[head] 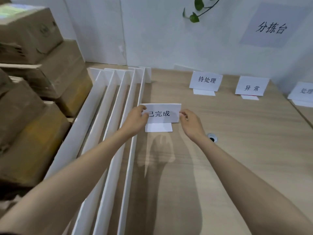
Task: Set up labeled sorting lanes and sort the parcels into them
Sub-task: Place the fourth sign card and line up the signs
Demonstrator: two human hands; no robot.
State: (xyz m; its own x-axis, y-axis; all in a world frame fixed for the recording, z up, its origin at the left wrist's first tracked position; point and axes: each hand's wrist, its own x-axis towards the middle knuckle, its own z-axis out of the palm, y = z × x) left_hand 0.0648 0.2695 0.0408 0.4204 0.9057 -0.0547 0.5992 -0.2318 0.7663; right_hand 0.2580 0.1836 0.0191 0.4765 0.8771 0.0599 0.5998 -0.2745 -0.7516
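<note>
My left grip (135,118) and right grip (189,122) each pinch one end of a label card (162,113), fingers curled on its edges. They hold it upright on its stand on the tabletop (237,150), likely to square it. White dividers (91,106) lie bunched just left, lanes not yet laid. Farther back stand more cards (205,80). Parcels (33,82) are stacked at far left.

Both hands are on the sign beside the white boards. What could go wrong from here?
1. The left hand and right hand pinch the sign right beside the white boards; the left forearm crosses over them and might knock them askew.
2. The sign sits nearer than the other signs behind it, so the row may end up uneven.
</note>
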